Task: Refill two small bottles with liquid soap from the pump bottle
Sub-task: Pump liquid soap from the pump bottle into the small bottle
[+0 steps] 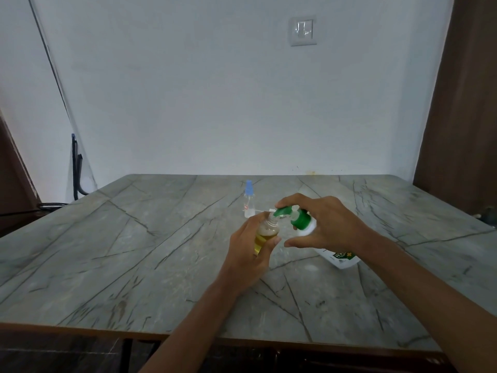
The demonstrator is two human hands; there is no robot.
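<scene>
My left hand (252, 246) grips a small clear bottle (265, 232) without its cap, partly filled with yellow liquid. My right hand (322, 224) holds the white pump bottle (336, 258) tilted toward it, fingers over the green pump head (289, 212) and thumb under the body. The green nozzle tip sits at the small bottle's open neck. A second small clear bottle (248, 201) with a blue spray cap stands upright on the table just behind my hands.
The grey marble-pattern table (134, 251) stretches wide to the left and toward me. A white wall with a switch plate (303, 30) rises behind it. A dark chair frame (76, 168) stands at the table's far left corner.
</scene>
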